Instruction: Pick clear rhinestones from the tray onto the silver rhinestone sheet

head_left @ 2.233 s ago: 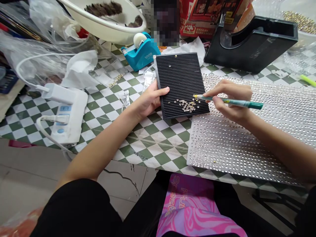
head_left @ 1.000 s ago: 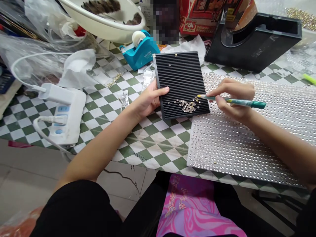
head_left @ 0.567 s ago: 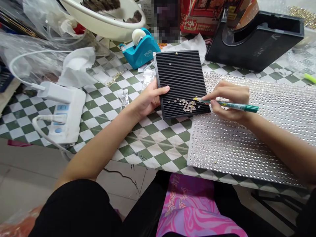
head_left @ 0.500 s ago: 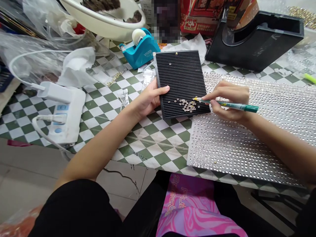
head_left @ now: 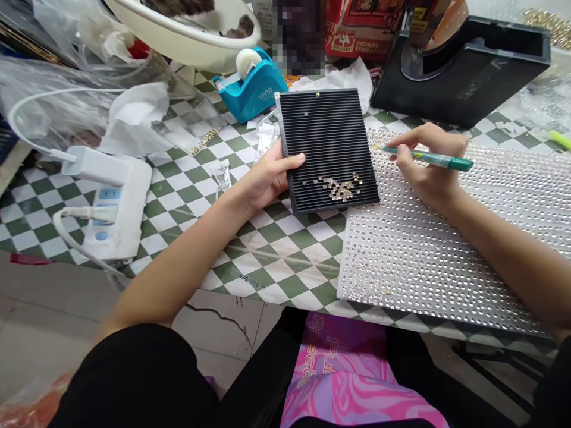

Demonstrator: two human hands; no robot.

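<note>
My left hand [head_left: 274, 178] grips the left edge of a black ridged tray [head_left: 325, 137], its thumb on top. Several small clear and gold rhinestones [head_left: 341, 189] lie in a cluster near the tray's lower edge. In my right hand [head_left: 428, 157] is a green pen-like tool [head_left: 446, 160], its yellowish tip pointing left, just right of the tray and over the rhinestone-covered sheet [head_left: 423, 261]. Whether the tip touches the sheet or carries a stone is too small to tell. The tray's lower right corner overlaps the sheet.
A blue tape dispenser [head_left: 252, 89] and a large black dispenser [head_left: 464, 71] stand behind the tray. On the left are a white power strip [head_left: 120, 208] with cables, plastic bags [head_left: 40, 107] and crumpled tissue [head_left: 136, 119]. A white basin [head_left: 196, 41] sits at the back.
My right hand has lifted the tool off the tray's stone cluster and moved it up and right, over the sheet. My left hand and the tray have hardly moved.
</note>
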